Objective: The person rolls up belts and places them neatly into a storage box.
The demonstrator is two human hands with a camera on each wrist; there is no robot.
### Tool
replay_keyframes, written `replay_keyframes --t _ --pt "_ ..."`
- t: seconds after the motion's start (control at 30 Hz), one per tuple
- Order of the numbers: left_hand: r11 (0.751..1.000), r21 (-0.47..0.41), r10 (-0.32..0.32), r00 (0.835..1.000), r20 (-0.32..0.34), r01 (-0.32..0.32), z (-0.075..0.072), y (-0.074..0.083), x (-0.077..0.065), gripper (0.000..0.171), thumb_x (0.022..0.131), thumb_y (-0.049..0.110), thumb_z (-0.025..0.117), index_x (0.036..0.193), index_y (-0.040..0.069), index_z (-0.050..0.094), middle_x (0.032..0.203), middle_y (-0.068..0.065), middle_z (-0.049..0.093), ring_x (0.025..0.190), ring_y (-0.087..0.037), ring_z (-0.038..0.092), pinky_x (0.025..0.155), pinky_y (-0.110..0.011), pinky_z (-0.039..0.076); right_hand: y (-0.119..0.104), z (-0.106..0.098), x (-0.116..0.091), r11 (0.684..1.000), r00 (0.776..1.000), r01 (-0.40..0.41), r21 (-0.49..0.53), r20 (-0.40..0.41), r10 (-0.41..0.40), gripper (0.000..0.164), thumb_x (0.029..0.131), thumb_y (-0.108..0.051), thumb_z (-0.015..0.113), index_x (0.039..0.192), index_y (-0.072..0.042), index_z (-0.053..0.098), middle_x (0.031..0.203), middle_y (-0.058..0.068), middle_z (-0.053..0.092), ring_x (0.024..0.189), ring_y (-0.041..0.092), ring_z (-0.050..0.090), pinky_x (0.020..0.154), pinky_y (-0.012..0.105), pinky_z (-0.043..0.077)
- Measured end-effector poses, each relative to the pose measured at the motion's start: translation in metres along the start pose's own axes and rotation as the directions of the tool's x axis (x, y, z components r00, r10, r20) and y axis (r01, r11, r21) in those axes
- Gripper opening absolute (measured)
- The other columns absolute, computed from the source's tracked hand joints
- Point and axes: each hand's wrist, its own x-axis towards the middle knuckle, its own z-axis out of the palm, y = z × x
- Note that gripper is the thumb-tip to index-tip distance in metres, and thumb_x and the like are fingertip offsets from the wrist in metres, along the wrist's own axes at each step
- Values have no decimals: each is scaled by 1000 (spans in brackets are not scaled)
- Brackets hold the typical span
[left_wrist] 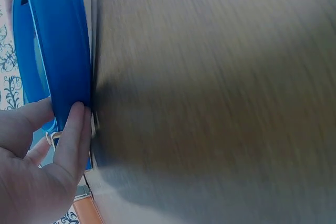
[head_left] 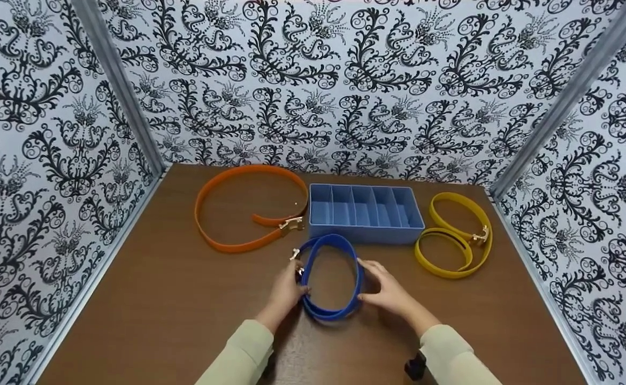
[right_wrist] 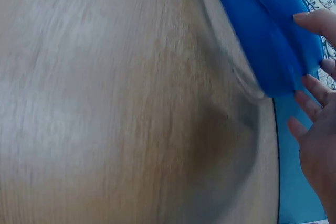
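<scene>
Left grip (head_left: 286, 287) pinches blue belt (left_wrist: 64, 43) near buckle (head_left: 295, 254); right grip (head_left: 389, 291), spread, likely steadies it between surface's (head_left: 174, 299) side edges.

Tray (head_left: 366, 236) btwn L belt (head_left: 243, 245) & R belt (head_left: 449, 274) — 3rd belt (head_left: 332, 315) frt.

Soft shadows and pale glare mark the tabletop (right_wrist: 131, 129).
</scene>
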Motion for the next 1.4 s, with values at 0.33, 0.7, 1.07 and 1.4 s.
replay_keyframes --t 0.33,0.7,1.07,1.4 --pt "998 47 -44 999 10 44 -5 -4 8 60 69 -6 81 121 -1 51 104 -22 62 97 -37 59 88 -50 47 5 -1 0 966 988 -126 -224 64 143 87 84 -48 72 150 -6 36 149 18 40 136 42 33 108 62 22" --pt "991 86 -99 995 10 98 -15 -9 9 61 71 -5 81 124 -4 50 112 -27 61 101 -40 59 89 -50 48 8 -7 -11 893 990 -32 -450 107 90 64 84 -38 76 134 -4 57 143 18 45 128 40 42 106 59 30" --pt "973 80 -218 976 21 215 -19 -10 9 59 75 -2 79 126 -3 49 114 -24 58 95 -36 59 77 -44 53 17 -9 -22 834 993 105 -542 18 -113 8 85 -17 76 93 -13 76 100 1 56 91 20 52 80 40 48" --pt "959 159 -243 969 29 236 -23 -6 8 59 76 1 69 130 -13 49 122 -32 55 113 -43 53 96 -51 43 21 -9 -32 813 996 26 -582 -56 -72 11 82 -24 78 84 -14 76 85 -6 50 81 15 49 73 36 45"
